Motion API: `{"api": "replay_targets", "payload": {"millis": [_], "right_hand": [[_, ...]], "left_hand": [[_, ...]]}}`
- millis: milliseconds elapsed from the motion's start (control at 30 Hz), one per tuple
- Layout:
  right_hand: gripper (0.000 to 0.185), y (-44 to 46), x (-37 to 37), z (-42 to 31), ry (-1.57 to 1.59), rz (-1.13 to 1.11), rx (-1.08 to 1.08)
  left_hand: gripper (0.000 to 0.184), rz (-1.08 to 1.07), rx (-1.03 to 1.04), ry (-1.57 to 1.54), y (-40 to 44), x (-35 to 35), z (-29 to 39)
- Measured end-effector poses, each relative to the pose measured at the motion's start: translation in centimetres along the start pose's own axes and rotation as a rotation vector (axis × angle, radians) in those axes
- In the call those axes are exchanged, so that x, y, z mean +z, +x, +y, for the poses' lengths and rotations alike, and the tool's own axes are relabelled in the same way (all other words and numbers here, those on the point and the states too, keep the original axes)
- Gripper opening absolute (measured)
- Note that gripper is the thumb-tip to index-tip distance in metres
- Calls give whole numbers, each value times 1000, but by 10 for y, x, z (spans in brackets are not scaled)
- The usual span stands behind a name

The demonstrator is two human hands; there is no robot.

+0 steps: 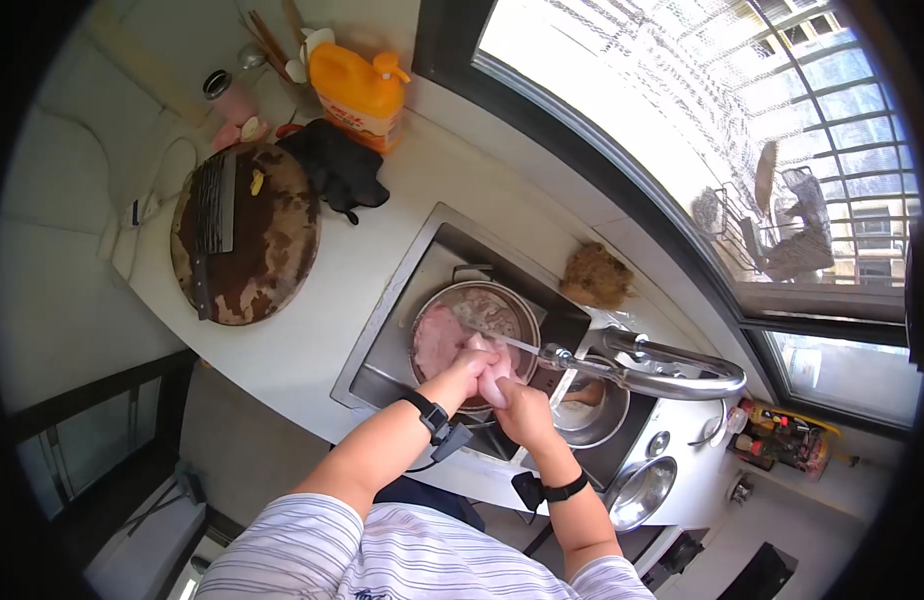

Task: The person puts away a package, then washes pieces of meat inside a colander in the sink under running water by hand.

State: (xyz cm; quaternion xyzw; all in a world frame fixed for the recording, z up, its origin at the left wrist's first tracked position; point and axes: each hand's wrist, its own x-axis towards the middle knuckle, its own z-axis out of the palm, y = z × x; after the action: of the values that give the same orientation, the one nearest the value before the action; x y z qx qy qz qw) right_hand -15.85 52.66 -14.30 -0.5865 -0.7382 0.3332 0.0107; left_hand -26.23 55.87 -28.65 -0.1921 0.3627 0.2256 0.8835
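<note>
A metal pot point(531, 315) stands in the left basin of the steel sink point(382, 345). Pale pink raw meat point(439, 338) and cloudy, bubbly water fill it. Over its near right part, my left hand point(470, 366) is closed around a smooth pale pink piece of raw meat point(495, 384). My right hand point(525, 410) grips the lower end of the same piece, close beside the left. From the faucet point(672, 378) a stream of water falls into the pot near my fingers. The fingertips are partly hidden.
A round chopping board point(272, 270) with a cleaver point(214, 205) lies on the left counter. Behind it are a black bag point(337, 170) and an orange pump bottle point(357, 90). A metal bowl point(607, 415) sits in the right basin; a steel basin point(644, 492) stands farther right.
</note>
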Motion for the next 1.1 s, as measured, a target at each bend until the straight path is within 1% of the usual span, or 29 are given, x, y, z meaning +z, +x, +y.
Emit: {"api": "replay_targets", "payload": {"millis": [33, 67, 133, 167, 200, 233, 267, 300, 333, 367, 400, 467, 533, 600, 633, 667, 733, 767, 800, 833, 867, 933, 967, 1000, 1033, 1067, 1100], "right_hand": [[18, -6, -7, -2, -1, 7, 7], [17, -12, -15, -3, 14, 24, 29], [17, -24, -31, -9, 32, 41, 59], [16, -27, -41, -13, 124, 93, 113], [16, -29, -47, -14, 216, 144, 165], [17, -30, -45, -8, 167, 160, 253], [17, -31, -43, 0, 171, 161, 257], [17, -29, -40, 8, 200, 231, 288], [17, -25, -38, 15, 230, 301, 318], [15, -22, -35, 18, 251, 347, 344], [15, -19, -30, 23, 257, 346, 340], [14, -13, -19, 32, 97, 456, 248], [17, -11, -1, 38, 88, 429, 274], [20, -10, 26, 47, 33, 350, 178], [22, -12, 38, 47, 68, 195, 204], [25, -15, 54, 55, 156, 153, 89], [26, -14, 67, 61, 242, 20, 100], [26, -11, 71, 67, 242, 19, 100], [24, -4, 71, 71, 497, 91, 214], [22, 5, 64, 67, 753, 163, 329], [22, 14, 53, 66, 865, 175, 435], [28, 34, 51, 80, 1521, 308, 563], [28, 45, 50, 91, 1520, 303, 559], [33, 57, 47, 102, 1672, 273, 438], [38, 68, 40, 101, 1820, 238, 313], [38, 75, 33, 100, 1818, 229, 312], [41, 78, 14, 84, 1989, 140, 269]], "left_hand": [[20, 106, 150, 67, 1, 6, -1], [20, 103, 144, 74, 1, 9, 0], [18, 187, 190, -68, -6, 23, 8], [17, 264, 162, -159, -10, 31, 12], [17, 265, 158, -155, -10, 35, 13], [19, 264, 286, -24, -11, 39, 14], [22, 259, 414, 109, -12, 41, 15], [27, 251, 408, 54, -9, 39, 19], [27, 254, 410, 58, 1, 30, 22], [27, 219, 390, 40, 10, 21, 25], [28, 184, 372, 20, 5, 21, 30], [27, 174, 360, -6, -7, 20, 33], [25, 162, 341, -32, -13, 12, 35], [23, 196, 400, 6, -11, -5, 34], [24, 251, 395, 7, -20, -3, 34], [24, 251, 392, 5, -22, -5, 34], [27, 530, 421, 90, -14, -19, 31], [24, 617, 491, 113, -7, -21, 25], [24, 618, 492, 112, 5, -23, 23], [25, 516, 456, 121, 12, -20, 22], [24, 398, 455, 128, 19, -15, 18], [22, 147, 483, 137, 11, 21, 15], [21, 19, 482, 135, 10, 37, 15], [20, -109, 482, 130, 11, 50, 13], [20, -108, 488, 124, 14, 61, 11], [19, -153, 484, 114, 17, 71, 9], [18, -198, 479, 106, 17, 78, 8]]}}
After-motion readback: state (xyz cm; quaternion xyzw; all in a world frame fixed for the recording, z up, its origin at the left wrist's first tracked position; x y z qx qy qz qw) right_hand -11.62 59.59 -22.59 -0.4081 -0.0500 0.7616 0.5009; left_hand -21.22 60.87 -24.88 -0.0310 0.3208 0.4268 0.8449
